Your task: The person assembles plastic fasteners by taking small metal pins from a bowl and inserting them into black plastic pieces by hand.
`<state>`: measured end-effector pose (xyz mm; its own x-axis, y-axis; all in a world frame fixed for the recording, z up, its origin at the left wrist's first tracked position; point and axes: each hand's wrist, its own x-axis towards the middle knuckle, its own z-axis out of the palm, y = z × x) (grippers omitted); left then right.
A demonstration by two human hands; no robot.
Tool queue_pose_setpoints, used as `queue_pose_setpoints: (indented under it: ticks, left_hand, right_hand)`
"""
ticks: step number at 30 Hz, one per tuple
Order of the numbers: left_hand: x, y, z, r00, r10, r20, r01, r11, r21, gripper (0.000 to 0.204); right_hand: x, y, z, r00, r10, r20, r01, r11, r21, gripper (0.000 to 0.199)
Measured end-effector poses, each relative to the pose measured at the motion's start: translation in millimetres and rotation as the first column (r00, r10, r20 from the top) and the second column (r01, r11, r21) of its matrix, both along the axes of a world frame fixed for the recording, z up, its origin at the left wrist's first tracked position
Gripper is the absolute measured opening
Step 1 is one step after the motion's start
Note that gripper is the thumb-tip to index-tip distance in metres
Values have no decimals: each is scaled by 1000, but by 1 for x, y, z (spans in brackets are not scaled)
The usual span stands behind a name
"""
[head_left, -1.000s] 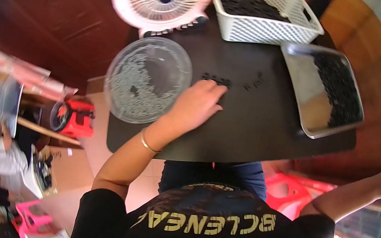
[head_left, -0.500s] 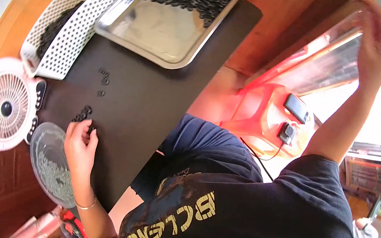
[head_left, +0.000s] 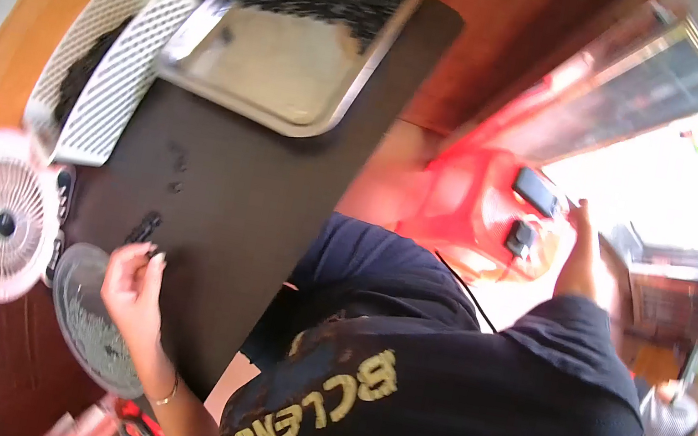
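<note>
Small black pieces (head_left: 146, 227) in a short row on the dark tabletop (head_left: 229, 216); one more at the left fingertips

Black shirt (head_left: 448, 401) nearest, large pale-yellow block lettering across the chest, thinner script beside it; left hand (head_left: 136, 286) just beside the row, thumb and fingers pinching a black piece (head_left: 153, 253); clear round container (head_left: 87, 267) beside that hand, small pale bits inside; right hand (head_left: 583, 228) near a phone (head_left: 536, 192) on a red stool (head_left: 473, 204), its grip blurred, cannot tell; farther, metal tray (head_left: 273, 67) and white basket (head_left: 127, 79), both holding dark pieces; pink fan (head_left: 5, 223), no readable marking
</note>
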<state>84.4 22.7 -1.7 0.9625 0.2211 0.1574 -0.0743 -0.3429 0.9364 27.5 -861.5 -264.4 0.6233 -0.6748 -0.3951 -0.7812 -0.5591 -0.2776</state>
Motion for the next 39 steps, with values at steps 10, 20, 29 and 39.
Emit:
queue_pose_setpoints:
  ticks: [10,20,29,39]
  left_hand:
    - [13,-5,19,993,-109,43,99,584,-806,15]
    - [9,7,4,994,68,84,35,539,-842,21]
    - [5,21,6,967,220,128,-31,598,-801,22]
    - [1,10,-2,987,144,66,-158,865,475,20]
  right_hand:
    - [204,405,338,152,24,988,-487,872,53,26]
    - [187,755,329,281,319,905,-842,-371,392,13]
    - [196,788,270,533,319,784,-692,-369,621,14]
    - [220,785,267,381,279,881,-897,-120,426,14]
